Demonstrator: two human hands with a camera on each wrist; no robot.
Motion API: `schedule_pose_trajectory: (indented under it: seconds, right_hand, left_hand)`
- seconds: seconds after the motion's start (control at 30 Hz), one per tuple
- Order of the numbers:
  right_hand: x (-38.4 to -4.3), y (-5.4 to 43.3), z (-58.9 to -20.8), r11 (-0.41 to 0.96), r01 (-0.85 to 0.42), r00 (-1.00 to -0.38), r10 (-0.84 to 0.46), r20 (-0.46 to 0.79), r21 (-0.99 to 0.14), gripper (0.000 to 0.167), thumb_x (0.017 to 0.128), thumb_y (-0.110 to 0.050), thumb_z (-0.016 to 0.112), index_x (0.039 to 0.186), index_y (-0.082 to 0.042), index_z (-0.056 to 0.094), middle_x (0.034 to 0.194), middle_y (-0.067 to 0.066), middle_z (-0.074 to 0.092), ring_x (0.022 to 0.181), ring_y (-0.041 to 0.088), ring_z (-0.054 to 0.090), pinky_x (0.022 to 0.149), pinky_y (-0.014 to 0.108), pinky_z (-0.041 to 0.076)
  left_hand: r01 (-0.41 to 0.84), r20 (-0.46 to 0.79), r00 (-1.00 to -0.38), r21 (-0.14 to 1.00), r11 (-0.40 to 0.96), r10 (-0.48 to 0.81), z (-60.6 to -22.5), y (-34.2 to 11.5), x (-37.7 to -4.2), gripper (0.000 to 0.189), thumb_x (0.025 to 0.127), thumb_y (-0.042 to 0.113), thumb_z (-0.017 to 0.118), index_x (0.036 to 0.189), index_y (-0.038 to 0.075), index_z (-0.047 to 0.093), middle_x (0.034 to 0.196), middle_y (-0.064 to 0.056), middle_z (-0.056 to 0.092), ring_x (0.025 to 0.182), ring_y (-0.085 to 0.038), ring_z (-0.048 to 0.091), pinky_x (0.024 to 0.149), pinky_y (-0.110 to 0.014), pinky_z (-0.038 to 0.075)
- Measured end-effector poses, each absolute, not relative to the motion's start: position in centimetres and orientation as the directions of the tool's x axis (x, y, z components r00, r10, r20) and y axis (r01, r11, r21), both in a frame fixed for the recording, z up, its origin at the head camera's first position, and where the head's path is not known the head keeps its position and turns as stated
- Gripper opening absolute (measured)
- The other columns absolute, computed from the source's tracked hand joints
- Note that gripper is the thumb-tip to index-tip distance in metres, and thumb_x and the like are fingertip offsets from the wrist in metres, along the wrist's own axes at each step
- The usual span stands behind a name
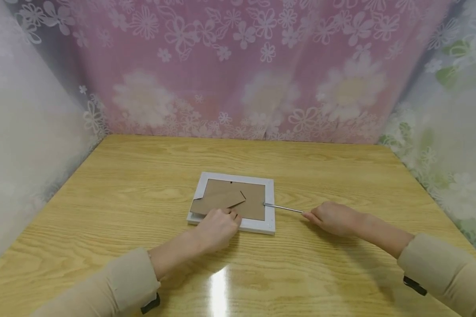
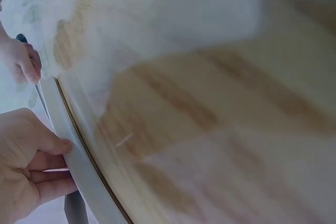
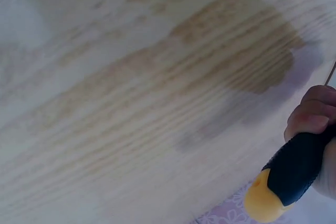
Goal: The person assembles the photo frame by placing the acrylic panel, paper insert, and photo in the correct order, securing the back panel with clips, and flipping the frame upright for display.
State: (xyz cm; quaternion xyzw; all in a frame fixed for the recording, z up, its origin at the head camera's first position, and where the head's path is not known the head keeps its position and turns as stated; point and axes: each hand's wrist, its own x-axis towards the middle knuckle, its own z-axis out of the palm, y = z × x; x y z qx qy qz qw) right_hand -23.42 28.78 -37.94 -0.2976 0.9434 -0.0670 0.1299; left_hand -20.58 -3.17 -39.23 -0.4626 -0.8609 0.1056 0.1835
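A white picture frame [image 1: 269, 189] lies face down on the table, its brown backing board [image 1: 254, 212] showing. On that board a brown stand flap [image 1: 218, 201] is tilted toward the left. My left hand [image 1: 219, 230] grips the frame's near edge; the left wrist view shows the thumb against the side of the frame [image 2: 79, 163]. In my right hand [image 1: 335, 219] is a screwdriver [image 1: 283, 208], with a black and yellow handle [image 3: 291, 169] visible in the right wrist view. Its metal tip meets the inner right edge of the frame, beside the backing board.
The wood-grain table [image 1: 143, 176] extends around the frame. Pink floral cloth [image 1: 230, 88] hangs behind it, and pale patterned cloth [image 1: 452, 145] closes off the right side. Dark straps [image 1: 414, 285] show under the sleeves.
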Motion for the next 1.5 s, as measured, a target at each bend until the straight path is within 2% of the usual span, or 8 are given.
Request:
schedule_pose_trajectory:
  seconds: [0.2, 0.33, 0.63, 0.83, 1.0, 1.17, 1.33, 1.5]
  right_hand:
    - [-23.4, 28.5, -37.4, 0.794, -0.584, -0.775, -0.607, -0.177, -0.166, 0.042, 0.100, -0.029, 0.039, 0.061, -0.018, 0.050, 0.052, -0.011, 0.031, 0.046, 0.002, 0.029, 0.047, 0.021, 0.034]
    - [-23.4, 28.1, -36.6, 0.802, -0.589, -0.783, -0.597, -0.175, -0.103, 0.043, 0.100, -0.027, 0.041, 0.058, -0.018, 0.047, 0.051, -0.011, 0.032, 0.045, 0.003, 0.027, 0.047, 0.022, 0.033]
    - [-23.3, 27.5, -35.4, 0.816, -0.568, -0.777, -0.575, -0.257, -0.108, 0.040, 0.100, -0.026, 0.040, 0.069, -0.012, 0.061, 0.050, -0.008, 0.041, 0.044, 0.003, 0.033, 0.055, 0.025, 0.043]
    - [-23.3, 27.2, -34.5, 0.788, -0.610, -0.754, -0.610, -0.244, -0.088, 0.039, 0.099, -0.022, 0.042, 0.070, -0.007, 0.064, 0.048, -0.008, 0.041, 0.040, 0.003, 0.032, 0.049, 0.021, 0.040]
    - [-23.4, 26.9, -33.7, 0.797, -0.601, -0.754, -0.592, -0.284, -0.066, 0.044, 0.099, -0.022, 0.041, 0.061, -0.011, 0.059, 0.046, -0.007, 0.039, 0.039, 0.004, 0.032, 0.047, 0.020, 0.039]
    - [-23.4, 26.7, -33.3, 0.787, -0.616, -0.752, -0.598, -0.277, -0.027, 0.049, 0.099, -0.022, 0.043, 0.050, -0.018, 0.045, 0.043, -0.010, 0.026, 0.039, 0.004, 0.020, 0.044, 0.020, 0.032]
    - [-23.4, 26.4, -32.7, 0.772, -0.636, -0.743, -0.612, -0.270, 0.002, 0.049, 0.098, -0.021, 0.045, 0.050, -0.020, 0.035, 0.046, -0.010, 0.022, 0.043, 0.005, 0.017, 0.044, 0.020, 0.029]
    - [-23.4, 26.0, -32.3, 0.776, -0.631, -0.748, -0.600, -0.284, 0.023, 0.047, 0.098, -0.022, 0.045, 0.052, -0.020, 0.036, 0.049, -0.009, 0.025, 0.044, 0.005, 0.019, 0.043, 0.019, 0.026]
  left_hand:
    - [0.751, 0.213, -0.512, -0.359, 0.554, 0.832, -39.2, -3.3, -20.5, 0.024, 0.072, 0.007, 0.066, 0.095, 0.001, 0.069, 0.090, -0.010, 0.068, 0.072, -0.019, 0.064, 0.053, -0.021, 0.051]
    - [0.747, 0.212, -0.517, -0.361, 0.558, 0.829, -39.1, -3.3, -20.4, 0.027, 0.071, 0.009, 0.068, 0.096, 0.001, 0.069, 0.092, -0.010, 0.068, 0.074, -0.019, 0.065, 0.055, -0.021, 0.052]
    - [0.747, 0.218, -0.507, -0.371, 0.551, 0.834, -39.2, -3.4, -20.5, 0.024, 0.073, 0.008, 0.067, 0.096, 0.002, 0.070, 0.090, -0.009, 0.068, 0.074, -0.018, 0.065, 0.055, -0.020, 0.052]
    - [0.756, 0.248, -0.482, -0.368, 0.542, 0.840, -39.3, -3.5, -20.6, 0.023, 0.073, 0.009, 0.066, 0.094, 0.000, 0.069, 0.089, -0.011, 0.068, 0.074, -0.019, 0.065, 0.057, -0.020, 0.053]
    - [0.748, 0.223, -0.504, -0.371, 0.551, 0.834, -39.2, -3.3, -20.4, 0.024, 0.073, 0.009, 0.067, 0.096, 0.001, 0.070, 0.090, -0.009, 0.069, 0.075, -0.018, 0.065, 0.058, -0.021, 0.053]
    - [0.740, 0.188, -0.525, -0.380, 0.555, 0.830, -39.1, -3.3, -20.3, 0.026, 0.075, 0.009, 0.067, 0.099, 0.001, 0.069, 0.094, -0.010, 0.068, 0.079, -0.019, 0.065, 0.061, -0.021, 0.054]
    - [0.744, 0.182, -0.527, -0.372, 0.555, 0.830, -39.1, -3.2, -20.3, 0.028, 0.075, 0.009, 0.067, 0.102, 0.001, 0.069, 0.096, -0.011, 0.068, 0.082, -0.020, 0.066, 0.062, -0.022, 0.054]
    - [0.751, 0.203, -0.512, -0.365, 0.550, 0.834, -39.1, -3.3, -20.4, 0.025, 0.075, 0.006, 0.065, 0.098, 0.000, 0.069, 0.092, -0.010, 0.069, 0.077, -0.019, 0.066, 0.059, -0.021, 0.054]
